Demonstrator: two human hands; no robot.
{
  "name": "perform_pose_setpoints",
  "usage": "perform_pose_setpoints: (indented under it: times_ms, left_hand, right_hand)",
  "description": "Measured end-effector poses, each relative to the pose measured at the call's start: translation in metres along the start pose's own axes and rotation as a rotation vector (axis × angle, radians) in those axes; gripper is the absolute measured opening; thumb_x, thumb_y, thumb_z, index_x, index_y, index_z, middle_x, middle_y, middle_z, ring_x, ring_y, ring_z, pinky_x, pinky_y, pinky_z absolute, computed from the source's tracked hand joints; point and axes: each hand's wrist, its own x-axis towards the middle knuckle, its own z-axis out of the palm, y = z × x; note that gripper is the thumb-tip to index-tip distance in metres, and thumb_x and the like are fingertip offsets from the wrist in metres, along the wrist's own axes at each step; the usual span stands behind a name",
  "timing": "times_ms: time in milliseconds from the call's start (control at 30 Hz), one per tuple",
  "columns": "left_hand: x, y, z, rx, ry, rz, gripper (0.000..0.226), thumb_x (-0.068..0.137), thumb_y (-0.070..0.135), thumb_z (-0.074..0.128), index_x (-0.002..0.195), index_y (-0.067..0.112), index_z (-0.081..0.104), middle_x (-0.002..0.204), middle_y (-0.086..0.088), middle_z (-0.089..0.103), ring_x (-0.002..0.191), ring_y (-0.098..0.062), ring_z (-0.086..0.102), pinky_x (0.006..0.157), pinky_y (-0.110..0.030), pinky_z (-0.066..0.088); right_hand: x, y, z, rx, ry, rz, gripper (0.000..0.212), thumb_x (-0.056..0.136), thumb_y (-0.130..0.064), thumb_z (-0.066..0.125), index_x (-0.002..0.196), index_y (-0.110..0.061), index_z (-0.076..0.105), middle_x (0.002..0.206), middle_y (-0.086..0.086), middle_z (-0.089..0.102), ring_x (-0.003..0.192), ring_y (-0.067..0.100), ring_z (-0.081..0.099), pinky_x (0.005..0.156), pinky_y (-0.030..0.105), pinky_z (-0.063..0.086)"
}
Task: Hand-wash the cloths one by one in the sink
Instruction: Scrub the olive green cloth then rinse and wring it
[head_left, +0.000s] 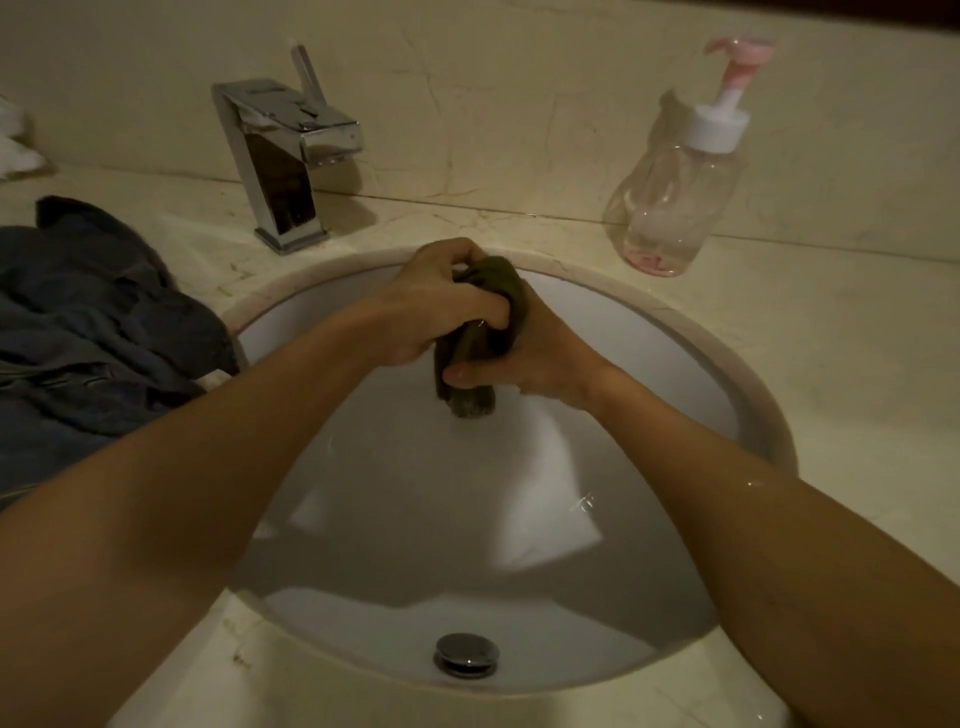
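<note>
A small olive-brown cloth (496, 291) is bunched up between both hands over the far half of the white oval sink (691, 364). My left hand (431, 306) grips its upper part with fingers curled over it. My right hand (535, 358) grips it from below and the right, thumb across the front. The cloth's lower end (470, 405) hangs down and dips into the water that fills the basin. A pile of dark blue-grey cloths (98, 322) lies on the counter to the left of the sink.
A chrome square faucet (283, 161) stands behind the sink at the left. A clear pump bottle with a pink and white head (675, 197) stands at the back right. The overflow opening (466, 654) sits at the sink's near wall. Beige marble counter (857, 364) surrounds the basin.
</note>
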Motion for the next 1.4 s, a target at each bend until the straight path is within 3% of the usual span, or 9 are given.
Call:
perform_pose_setpoints:
  times_ms: [167,500,667,800,900,1000,1167,1300,1400]
  left_hand:
    - [-0.001,0.003,0.001,-0.083,0.036,-0.04,0.03,0.077,-0.005,0.072,0.102,0.009,0.062,0.101,-0.015,0.065,0.101,-0.033,0.066,0.083,-0.043,0.061]
    - [-0.001,-0.012,-0.011,0.041,-0.025,-0.049,0.031,0.082,0.012,0.079,0.11,0.015,0.066,0.108,-0.008,0.071,0.102,-0.023,0.07,0.08,-0.035,0.06]
    - [-0.008,-0.019,-0.005,0.614,0.079,0.093,0.09,0.066,0.038,0.092,0.143,0.027,0.045,0.146,0.002,0.045,0.13,-0.019,0.048,0.104,-0.036,0.046]
    - [-0.016,-0.022,0.029,1.095,-0.085,0.256,0.132,0.063,0.042,0.093,0.159,0.025,0.004,0.166,0.005,-0.003,0.153,-0.026,0.005,0.119,-0.044,0.024]
    - [-0.013,-0.024,0.038,1.073,0.039,0.377,0.097,0.08,0.026,0.081,0.156,0.016,0.023,0.161,-0.009,0.026,0.146,-0.028,0.03,0.116,-0.044,0.035]
    - [-0.013,-0.016,0.034,1.114,0.051,0.328,0.036,0.084,0.017,0.07,0.119,0.02,0.059,0.108,-0.004,0.067,0.094,-0.024,0.063,0.082,-0.04,0.055]
    - [-0.012,-0.018,0.035,1.069,-0.121,0.073,0.013,0.081,0.027,0.067,0.086,0.015,0.069,0.071,0.002,0.063,0.067,-0.018,0.062,0.065,-0.034,0.057]
    - [-0.011,-0.01,0.031,0.575,-0.304,-0.249,0.024,0.08,0.007,0.067,0.058,0.013,0.059,0.05,0.001,0.056,0.042,-0.01,0.05,0.042,-0.021,0.04]
    - [-0.011,-0.011,0.019,0.497,-0.409,-0.423,0.007,0.079,0.012,0.069,0.073,0.011,0.066,0.055,0.0,0.054,0.042,-0.01,0.043,0.04,-0.019,0.029]
  right_hand:
    - [-0.003,-0.01,0.005,-0.03,0.1,0.162,0.029,0.08,-0.01,0.083,0.106,-0.013,0.071,0.098,0.008,0.075,0.089,0.023,0.073,0.081,0.032,0.061]
    - [-0.005,-0.014,-0.022,-0.048,-0.183,0.386,0.05,0.077,-0.02,0.088,0.122,-0.019,0.067,0.114,0.005,0.072,0.105,0.023,0.068,0.099,0.04,0.055]
    - [-0.01,-0.013,-0.029,-0.469,-0.044,0.502,0.03,0.077,-0.02,0.086,0.094,-0.014,0.062,0.088,0.011,0.069,0.07,0.022,0.067,0.059,0.031,0.054]
    - [-0.014,-0.031,-0.029,-0.175,-0.037,0.524,0.018,0.077,0.002,0.074,0.089,-0.006,0.063,0.076,0.01,0.064,0.062,0.022,0.061,0.054,0.031,0.051]
    - [-0.02,-0.046,-0.025,-0.12,-0.117,0.495,0.021,0.074,0.009,0.068,0.07,-0.007,0.055,0.061,0.006,0.052,0.052,0.016,0.05,0.046,0.026,0.041]
    - [-0.02,-0.044,-0.016,-0.513,-0.155,0.36,0.024,0.085,-0.004,0.067,0.068,-0.013,0.052,0.067,0.002,0.054,0.059,0.017,0.054,0.048,0.024,0.039]
    - [-0.021,-0.032,-0.01,-0.855,-0.22,0.156,0.031,0.091,-0.025,0.065,0.068,-0.027,0.045,0.073,-0.005,0.05,0.066,0.016,0.053,0.063,0.029,0.04]
    - [-0.024,-0.031,-0.009,-0.914,-0.159,0.038,0.028,0.091,-0.037,0.072,0.113,-0.023,0.061,0.09,-0.005,0.058,0.079,0.018,0.059,0.065,0.031,0.043]
    - [-0.021,-0.024,-0.006,-0.876,-0.136,-0.124,0.039,0.089,-0.033,0.076,0.122,-0.024,0.056,0.098,-0.006,0.053,0.082,0.017,0.054,0.069,0.029,0.04]
